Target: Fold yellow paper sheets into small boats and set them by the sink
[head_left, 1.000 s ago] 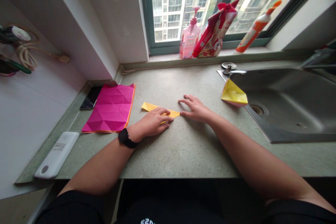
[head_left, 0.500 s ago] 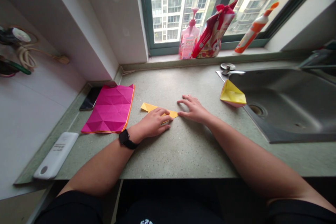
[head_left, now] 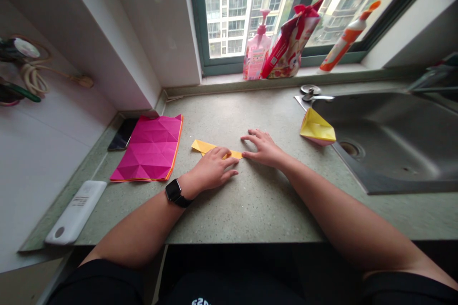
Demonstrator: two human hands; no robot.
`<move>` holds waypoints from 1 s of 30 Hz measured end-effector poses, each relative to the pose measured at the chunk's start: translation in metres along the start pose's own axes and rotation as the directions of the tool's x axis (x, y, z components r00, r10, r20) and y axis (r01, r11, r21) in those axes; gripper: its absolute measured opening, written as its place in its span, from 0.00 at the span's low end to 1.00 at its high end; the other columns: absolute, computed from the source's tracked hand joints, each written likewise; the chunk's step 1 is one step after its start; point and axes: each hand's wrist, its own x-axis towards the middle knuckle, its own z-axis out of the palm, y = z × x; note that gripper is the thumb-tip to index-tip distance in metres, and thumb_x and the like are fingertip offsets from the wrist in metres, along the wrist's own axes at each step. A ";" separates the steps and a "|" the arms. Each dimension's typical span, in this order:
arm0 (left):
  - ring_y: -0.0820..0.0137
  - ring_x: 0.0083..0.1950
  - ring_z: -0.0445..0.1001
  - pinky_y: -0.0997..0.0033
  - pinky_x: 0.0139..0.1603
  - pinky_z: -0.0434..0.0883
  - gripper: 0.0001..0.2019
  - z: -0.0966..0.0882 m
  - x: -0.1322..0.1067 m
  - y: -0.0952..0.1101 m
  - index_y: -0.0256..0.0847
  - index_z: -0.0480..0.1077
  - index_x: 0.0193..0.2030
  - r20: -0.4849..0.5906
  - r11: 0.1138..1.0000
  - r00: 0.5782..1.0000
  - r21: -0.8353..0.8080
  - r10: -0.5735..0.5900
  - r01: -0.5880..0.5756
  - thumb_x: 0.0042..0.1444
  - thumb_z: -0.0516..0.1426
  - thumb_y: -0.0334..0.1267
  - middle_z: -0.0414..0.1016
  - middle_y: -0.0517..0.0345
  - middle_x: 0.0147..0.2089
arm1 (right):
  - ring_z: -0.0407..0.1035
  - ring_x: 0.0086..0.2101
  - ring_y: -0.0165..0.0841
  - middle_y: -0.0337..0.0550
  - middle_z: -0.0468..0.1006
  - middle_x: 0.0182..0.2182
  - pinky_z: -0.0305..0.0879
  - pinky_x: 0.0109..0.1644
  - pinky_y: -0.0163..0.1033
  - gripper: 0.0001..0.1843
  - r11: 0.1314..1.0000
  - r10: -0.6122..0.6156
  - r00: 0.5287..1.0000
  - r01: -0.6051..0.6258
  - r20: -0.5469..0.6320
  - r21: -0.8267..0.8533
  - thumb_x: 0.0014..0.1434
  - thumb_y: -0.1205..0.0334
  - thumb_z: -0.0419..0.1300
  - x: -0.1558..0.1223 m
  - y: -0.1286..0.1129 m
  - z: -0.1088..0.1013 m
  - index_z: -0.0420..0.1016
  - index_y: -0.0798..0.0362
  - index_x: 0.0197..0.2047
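A folded strip of yellow-orange paper (head_left: pixel 203 146) lies flat on the countertop in front of me. My left hand (head_left: pixel 214 169) rests over its middle and right part, fingers spread, covering some of the folds. A black watch is on that wrist. At the strip's right end, my right hand (head_left: pixel 265 148) touches the tip with its thumb. Its other fingers are stretched out and apart above the counter. To the left lies a stack of creased magenta paper (head_left: pixel 152 147) with orange edges showing. A folded yellow paper piece (head_left: pixel 317 126) stands by the sink's edge.
A metal sink (head_left: pixel 400 143) is on the right, with a faucet (head_left: pixel 317 97) behind it. On the sill stand a pink pump bottle (head_left: pixel 256 55), a red bag (head_left: pixel 291 45) and an orange-white bottle (head_left: pixel 345 45). At left lie a dark phone (head_left: pixel 123 134) and a white oblong device (head_left: pixel 77 212).
My left hand has shifted slightly right and down, its fingers sliding toward the strip's lower edge. My right hand has hardly moved.
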 end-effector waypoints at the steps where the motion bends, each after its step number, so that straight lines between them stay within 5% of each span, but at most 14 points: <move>1: 0.54 0.61 0.74 0.49 0.67 0.72 0.14 -0.002 -0.001 -0.002 0.43 0.79 0.58 0.004 1.000 1.000 -0.008 0.009 -0.009 0.75 0.60 0.48 0.76 0.46 0.60 | 0.55 0.76 0.60 0.54 0.66 0.76 0.47 0.79 0.74 0.32 1.000 0.002 1.000 -0.002 0.002 -0.003 0.62 0.44 0.72 0.000 0.000 0.000 0.78 0.40 0.68; 5: 0.56 0.61 0.76 0.49 0.68 0.72 0.10 -0.006 -0.003 -0.011 0.42 0.81 0.49 0.004 0.997 0.999 -0.066 0.040 -0.040 0.76 0.57 0.40 0.79 0.47 0.59 | 0.56 0.76 0.60 0.55 0.66 0.75 0.48 0.79 0.74 0.32 1.000 -0.008 1.000 0.008 0.004 -0.002 0.63 0.44 0.72 0.000 0.000 -0.001 0.78 0.40 0.67; 10: 0.58 0.62 0.77 0.49 0.68 0.72 0.09 -0.006 -0.005 -0.024 0.44 0.79 0.52 -0.024 0.987 0.996 -0.138 0.086 -0.089 0.76 0.57 0.38 0.80 0.48 0.62 | 0.56 0.75 0.61 0.53 0.67 0.75 0.49 0.78 0.76 0.31 1.000 -0.023 1.000 0.023 -0.013 0.006 0.63 0.44 0.72 0.000 0.004 0.001 0.78 0.38 0.66; 17: 0.55 0.55 0.77 0.48 0.64 0.73 0.07 -0.009 -0.006 -0.038 0.41 0.78 0.48 -0.142 0.990 0.981 0.026 -0.134 0.139 0.73 0.58 0.39 0.82 0.47 0.53 | 0.55 0.76 0.59 0.52 0.66 0.76 0.51 0.79 0.72 0.33 0.999 -0.021 1.000 0.020 0.018 0.047 0.62 0.45 0.73 0.002 0.019 -0.005 0.76 0.38 0.69; 23: 0.56 0.55 0.79 0.48 0.63 0.74 0.09 -0.009 -0.008 -0.042 0.41 0.82 0.48 -0.097 0.991 0.987 0.021 -0.126 0.129 0.72 0.60 0.40 0.83 0.48 0.56 | 0.58 0.75 0.59 0.53 0.67 0.75 0.53 0.79 0.69 0.34 0.998 0.021 1.000 -0.021 0.010 0.059 0.62 0.46 0.73 0.005 0.033 -0.015 0.76 0.40 0.70; 30: 0.53 0.60 0.77 0.48 0.64 0.75 0.09 -0.007 -0.008 -0.039 0.41 0.84 0.48 -0.107 0.991 0.987 0.042 -0.123 0.128 0.71 0.62 0.39 0.82 0.46 0.59 | 0.54 0.76 0.60 0.54 0.66 0.75 0.52 0.80 0.70 0.35 0.999 0.023 1.000 -0.023 0.008 0.026 0.62 0.45 0.73 0.002 0.020 -0.012 0.76 0.41 0.70</move>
